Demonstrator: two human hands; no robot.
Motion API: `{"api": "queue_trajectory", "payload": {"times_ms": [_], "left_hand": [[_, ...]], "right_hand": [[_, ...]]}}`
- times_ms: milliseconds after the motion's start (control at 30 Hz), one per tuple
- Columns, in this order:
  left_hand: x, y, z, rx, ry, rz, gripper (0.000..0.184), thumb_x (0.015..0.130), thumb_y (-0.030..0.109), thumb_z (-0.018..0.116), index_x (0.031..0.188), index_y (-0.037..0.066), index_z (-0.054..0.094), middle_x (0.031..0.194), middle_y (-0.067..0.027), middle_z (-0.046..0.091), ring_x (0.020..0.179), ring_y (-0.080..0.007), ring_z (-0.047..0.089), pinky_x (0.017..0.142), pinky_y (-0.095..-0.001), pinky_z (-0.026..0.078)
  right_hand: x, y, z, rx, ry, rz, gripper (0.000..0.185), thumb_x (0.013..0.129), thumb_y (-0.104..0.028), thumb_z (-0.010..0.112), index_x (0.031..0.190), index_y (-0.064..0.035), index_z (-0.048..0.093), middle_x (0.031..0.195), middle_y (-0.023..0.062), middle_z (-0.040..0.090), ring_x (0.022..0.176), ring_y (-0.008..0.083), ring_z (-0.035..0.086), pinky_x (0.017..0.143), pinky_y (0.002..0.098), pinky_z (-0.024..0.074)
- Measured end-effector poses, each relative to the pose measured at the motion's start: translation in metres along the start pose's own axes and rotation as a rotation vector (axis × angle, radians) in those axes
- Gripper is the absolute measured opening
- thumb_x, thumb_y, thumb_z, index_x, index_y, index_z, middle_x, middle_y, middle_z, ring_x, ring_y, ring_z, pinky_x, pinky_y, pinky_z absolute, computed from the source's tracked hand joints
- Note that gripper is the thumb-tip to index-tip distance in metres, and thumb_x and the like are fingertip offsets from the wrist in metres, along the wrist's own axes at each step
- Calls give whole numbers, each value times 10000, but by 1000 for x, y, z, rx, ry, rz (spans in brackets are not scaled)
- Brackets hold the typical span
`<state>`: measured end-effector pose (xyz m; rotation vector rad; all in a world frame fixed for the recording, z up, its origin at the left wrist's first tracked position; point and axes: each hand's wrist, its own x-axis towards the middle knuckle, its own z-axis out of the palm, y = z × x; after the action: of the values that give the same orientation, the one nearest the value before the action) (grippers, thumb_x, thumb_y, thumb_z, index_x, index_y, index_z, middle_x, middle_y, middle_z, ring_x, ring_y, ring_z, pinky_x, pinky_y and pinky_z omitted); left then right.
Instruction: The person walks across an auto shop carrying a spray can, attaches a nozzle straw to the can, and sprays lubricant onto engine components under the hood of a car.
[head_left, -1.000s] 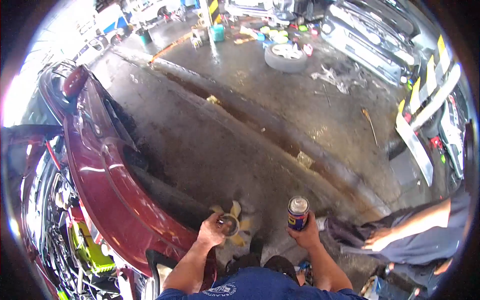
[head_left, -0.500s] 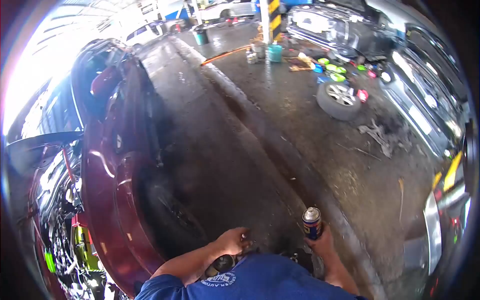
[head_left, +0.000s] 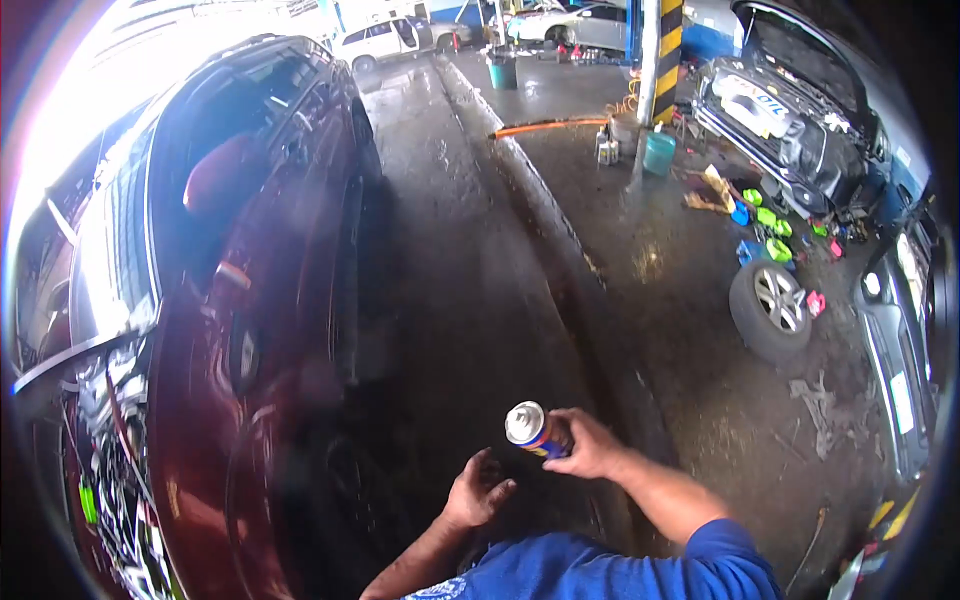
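Note:
A blue spray can with a pale top is in my right hand, whose fingers wrap round its lower part. The can tilts, its top pointing to the left and up. My left hand is just left of and below the can, not touching it. Its fingers are apart and slightly curled, with nothing seen between them. Both hands are in front of my blue shirt, above the dark floor.
A dark red car with its hood raised stands close on the left. A floor channel runs along my right. Further right are a loose wheel, a striped post, a teal bucket and another open-hooded car.
The view has swung up and along the red car. My right hand has brought the can leftward, nearer my left hand. The yellowish fan-like part and the other person are out of view.

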<state>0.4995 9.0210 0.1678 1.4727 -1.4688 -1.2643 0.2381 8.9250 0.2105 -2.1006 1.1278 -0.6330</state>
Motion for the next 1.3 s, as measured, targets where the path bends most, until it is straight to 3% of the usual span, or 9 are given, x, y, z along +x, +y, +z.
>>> {"api": "queue_trajectory", "payload": {"times_ms": [267,600,667,733,867,933,967,1167,1300], "left_hand": [[242,97,-103,-8,141,245,1152,789,333,848,1523,-7,29,1386,-264,485,1270,-364,546,1065,-463,448],[603,73,-192,-98,134,305,1084,851,120,769,1520,21,-78,1401,-221,461,1311,-305,486,1123,-420,371],[663,87,-228,-119,152,285,1073,856,181,772,1532,22,-47,1398,-217,464,1318,-305,474,1133,-423,352],[711,105,-260,400,512,229,1040,857,251,776,1539,8,30,1411,-221,433,1322,-319,453,1131,-424,345],[815,115,-324,130,638,237,997,854,268,773,1539,-6,102,1438,-233,375,1327,-334,425,1123,-420,349],[875,116,-355,461,747,240,993,839,211,776,1541,-7,109,1459,-232,331,1343,-328,391,1124,-418,343],[907,117,-366,200,744,101,1000,819,165,779,1544,-4,111,1468,-221,325,1357,-317,376,1130,-419,336],[1145,85,-465,0,732,173,982,801,143,791,1532,-7,152,1430,-210,377,1304,-301,431,1113,-402,354],[1296,150,-515,147,634,122,893,792,143,802,1481,-33,262,1344,-193,471,1217,-262,507,1059,-365,401]], "right_hand": [[248,-21,-52,351,-100,161,836,667,-305,871,1351,-31,476,1270,204,595,1206,341,586,1032,412,472],[596,162,-76,284,-193,58,645,719,-317,810,1231,0,577,1190,230,629,1144,400,592,980,471,486],[668,149,-114,241,-176,-5,673,722,-302,804,1271,-4,553,1222,224,613,1155,400,579,992,474,473],[737,142,-139,152,-308,2,721,727,-299,800,1321,-6,513,1254,220,590,1173,398,558,1011,472,455],[879,194,-100,58,-261,-141,777,714,-293,807,1356,-4,478,1242,211,582,1175,389,550,1012,466,449],[946,208,-101,-15,-201,-289,779,707,-281,801,1356,-1,475,1199,200,591,1144,376,567,980,462,461],[979,219,-97,-11,-204,-285,779,707,-281,801,1356,-1,475,1199,200,591,1144,376,567,980,462,461],[1207,291,-98,-43,-128,-235,766,719,-250,774,1365,8,455,1195,188,585,1118,358,579,938,451,468],[1326,329,-147,14,-59,-173,843,714,-301,788,1401,17,417,1245,211,568,1180,387,545,997,461,444]]}}
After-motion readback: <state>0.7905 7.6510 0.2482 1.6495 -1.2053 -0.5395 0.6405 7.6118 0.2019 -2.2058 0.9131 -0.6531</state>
